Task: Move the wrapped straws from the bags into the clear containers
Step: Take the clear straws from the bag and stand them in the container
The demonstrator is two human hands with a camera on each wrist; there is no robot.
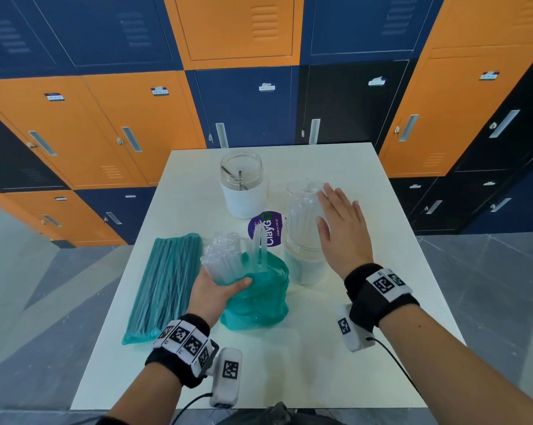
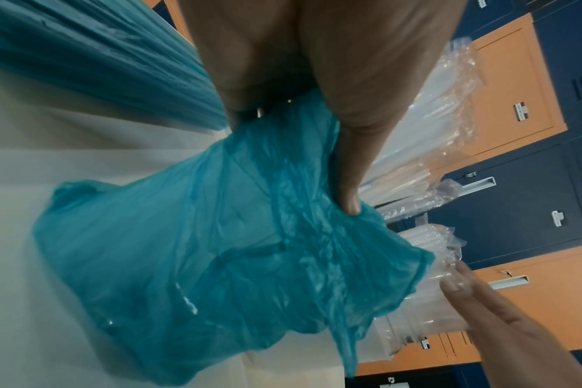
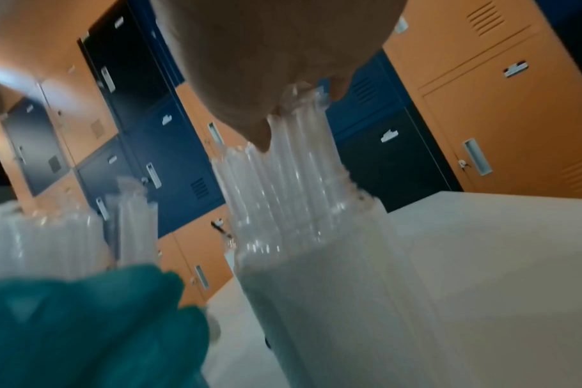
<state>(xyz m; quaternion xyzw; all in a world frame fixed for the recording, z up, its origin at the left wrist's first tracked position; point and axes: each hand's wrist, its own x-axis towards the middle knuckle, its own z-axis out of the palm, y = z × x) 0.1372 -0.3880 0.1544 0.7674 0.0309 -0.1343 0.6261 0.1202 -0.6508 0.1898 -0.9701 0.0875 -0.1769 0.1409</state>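
My left hand (image 1: 216, 289) grips a crumpled teal bag (image 1: 256, 296) (image 2: 236, 257) together with the bundle of clear-wrapped straws (image 1: 225, 259) (image 3: 44, 244) that stands in it. A clear container (image 1: 305, 256) (image 3: 319, 288) to its right is packed with wrapped straws (image 1: 302, 216) (image 3: 283, 170). My right hand (image 1: 339, 228) lies flat with straight fingers against the tops of those straws (image 2: 426, 262). A second clear container (image 1: 243, 188) at the back holds a few dark straws.
A full, sealed teal bag of straws (image 1: 164, 286) lies flat on the left of the white table (image 1: 381, 332). A purple ClayGo label (image 1: 266, 230) sits between the containers. Orange and blue lockers (image 1: 259, 102) stand behind the table.
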